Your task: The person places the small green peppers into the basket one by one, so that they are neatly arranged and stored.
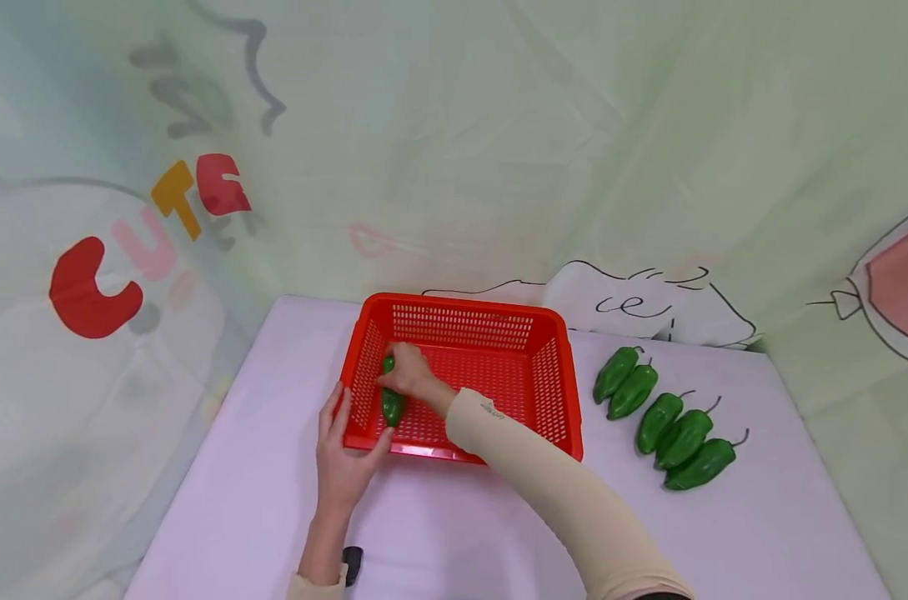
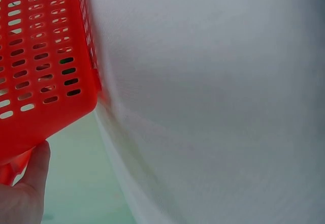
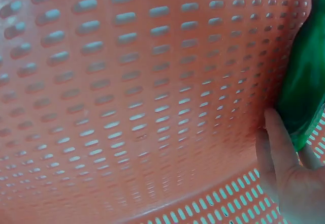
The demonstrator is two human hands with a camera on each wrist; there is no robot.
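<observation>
Inside the red plastic basket (image 1: 469, 454), along its left wall, lies a long green pepper (image 1: 392, 408). My right hand (image 1: 412, 371) reaches across and grips it near its upper end. In the right wrist view, fingers and thumb are around one end of the pepper (image 3: 302, 76), close to the perforated wall. My left hand (image 1: 344, 467) holds the basket's near left corner, fingers on the left rim and thumb on the front rim. The left wrist view shows a digit of the left hand (image 2: 35, 170) against the rim of the basket (image 2: 61, 99).
To the right of the basket, several more green peppers (image 1: 682, 437) with stems lie in two groups on the pale tabletop (image 1: 438, 533). A printed cloth (image 1: 438, 150) hangs behind the table and along its sides.
</observation>
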